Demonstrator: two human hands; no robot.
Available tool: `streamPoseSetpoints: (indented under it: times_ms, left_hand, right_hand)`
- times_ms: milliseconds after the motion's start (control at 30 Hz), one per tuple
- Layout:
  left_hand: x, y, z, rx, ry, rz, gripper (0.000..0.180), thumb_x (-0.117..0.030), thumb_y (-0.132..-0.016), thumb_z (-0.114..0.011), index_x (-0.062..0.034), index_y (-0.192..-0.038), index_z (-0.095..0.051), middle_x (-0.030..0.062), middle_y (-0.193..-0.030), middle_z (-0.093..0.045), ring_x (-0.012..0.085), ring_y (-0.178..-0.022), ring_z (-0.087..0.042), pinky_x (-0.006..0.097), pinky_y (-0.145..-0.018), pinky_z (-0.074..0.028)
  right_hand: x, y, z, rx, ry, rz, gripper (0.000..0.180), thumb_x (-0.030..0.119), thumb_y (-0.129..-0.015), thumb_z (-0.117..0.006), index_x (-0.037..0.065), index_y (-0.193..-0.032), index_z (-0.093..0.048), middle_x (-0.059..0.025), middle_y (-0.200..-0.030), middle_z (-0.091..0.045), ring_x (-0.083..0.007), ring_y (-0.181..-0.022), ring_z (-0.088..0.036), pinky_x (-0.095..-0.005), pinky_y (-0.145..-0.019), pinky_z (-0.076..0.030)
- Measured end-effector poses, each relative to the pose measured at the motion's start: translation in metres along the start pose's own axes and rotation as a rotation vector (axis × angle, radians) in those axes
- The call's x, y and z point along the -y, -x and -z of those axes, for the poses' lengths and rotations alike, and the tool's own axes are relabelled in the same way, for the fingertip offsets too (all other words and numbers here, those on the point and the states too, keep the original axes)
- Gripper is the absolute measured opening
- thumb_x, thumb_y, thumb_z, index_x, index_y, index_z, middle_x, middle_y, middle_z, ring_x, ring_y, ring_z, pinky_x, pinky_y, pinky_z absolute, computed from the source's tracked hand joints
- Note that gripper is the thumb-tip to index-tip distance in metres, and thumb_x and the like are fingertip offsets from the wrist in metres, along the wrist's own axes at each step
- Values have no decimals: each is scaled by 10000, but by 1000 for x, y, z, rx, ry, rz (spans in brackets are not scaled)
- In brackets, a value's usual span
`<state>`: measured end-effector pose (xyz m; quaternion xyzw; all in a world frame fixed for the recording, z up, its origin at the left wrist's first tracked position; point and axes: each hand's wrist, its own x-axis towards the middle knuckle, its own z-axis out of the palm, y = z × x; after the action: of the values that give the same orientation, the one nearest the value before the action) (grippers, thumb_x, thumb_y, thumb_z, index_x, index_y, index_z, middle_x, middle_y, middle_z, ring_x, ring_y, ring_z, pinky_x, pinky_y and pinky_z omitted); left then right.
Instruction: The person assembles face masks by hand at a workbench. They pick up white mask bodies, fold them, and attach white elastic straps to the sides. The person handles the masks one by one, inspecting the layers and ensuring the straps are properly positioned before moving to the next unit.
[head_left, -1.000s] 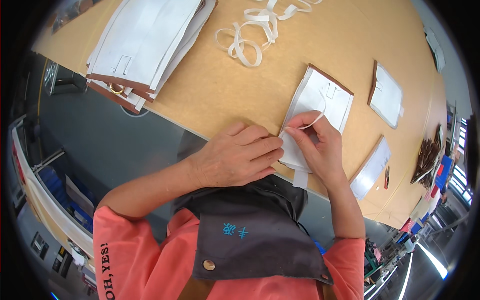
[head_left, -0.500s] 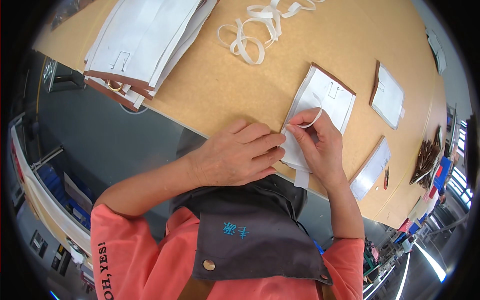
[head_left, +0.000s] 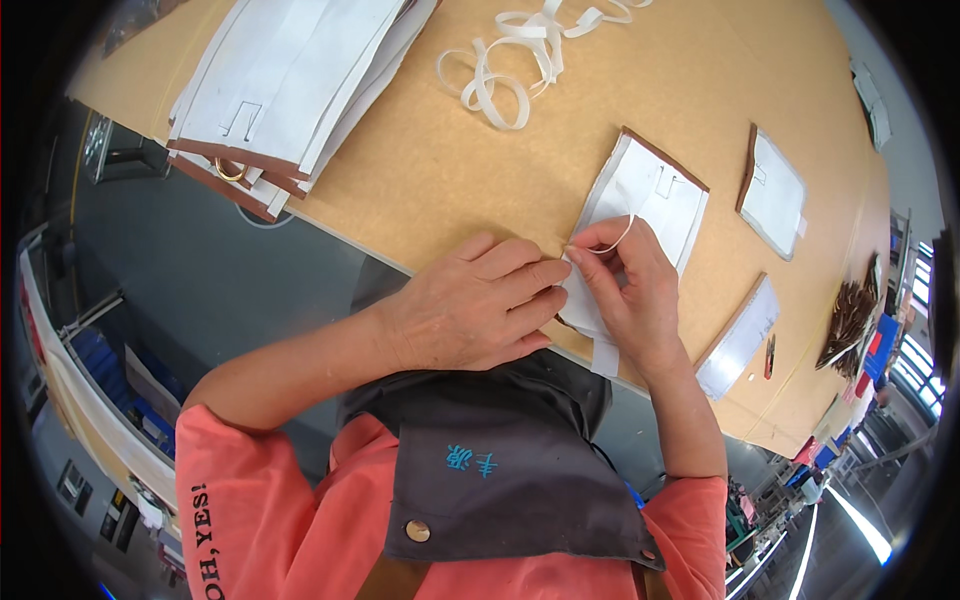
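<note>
Your left hand lies flat, fingers together, pressing the near edge of the white panel with brown trim onto the table. Your right hand pinches a thin white strip between thumb and forefinger, looped just above that panel's near corner. The panel sits at the table's near edge, right in front of you. A stack of similar panels lies far left, a tangle of white strips beyond, and 2 single panels to the right.
</note>
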<state>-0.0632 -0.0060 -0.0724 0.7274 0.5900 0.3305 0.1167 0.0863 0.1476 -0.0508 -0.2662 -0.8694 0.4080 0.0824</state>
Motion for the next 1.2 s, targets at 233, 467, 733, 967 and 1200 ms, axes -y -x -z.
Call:
streamPoseSetpoints:
  times_ms: [233,467,733,967,1200]
  left_hand:
    - [3,-2,3,27,15,-17,398,-313,-734,-803,-105,-1053,-690,23,-1221,-631,196,-1005,-571,342,-823,-449]
    - [4,-1,0,25,8,-29,399,-313,-741,-798,-101,-1058,-682,26,-1219,-627,200,-1006,-567,343,-829,-448]
    - [4,-1,1,42,-4,-21,395,-317,-746,-794,-104,-1059,-680,24,-1230,-620,201,-1018,-564,350,-853,-448]
    - [3,-9,4,7,99,44,500,-385,-756,-789,-90,-1142,-673,37,-1239,-619,219,-1057,-561,356,-868,-452]
    - [4,-16,9,74,-1,49,610,-483,-766,-759,-70,-1203,-653,49,-1277,-609,225,-1083,-557,358,-870,-449]
  right_hand:
    - [-4,-9,8,-62,-98,-32,106,61,-894,-720,31,-966,-649,-65,-821,-564,-180,-704,-595,-309,-595,-494]
    - [-8,-17,7,-80,-7,12,112,75,-890,-731,34,-952,-647,-63,-798,-533,-178,-691,-590,-304,-592,-496]
    - [-6,-19,5,-74,-9,-10,118,54,-879,-731,23,-939,-635,-76,-828,-553,-187,-705,-591,-308,-596,-504]
    - [-9,-20,5,-46,19,3,124,50,-884,-723,16,-944,-620,-84,-892,-582,-210,-719,-603,-326,-617,-526]
    - [-4,-31,19,-41,-67,-58,83,51,-933,-686,36,-984,-623,-36,-901,-573,-118,-731,-556,-267,-673,-473]
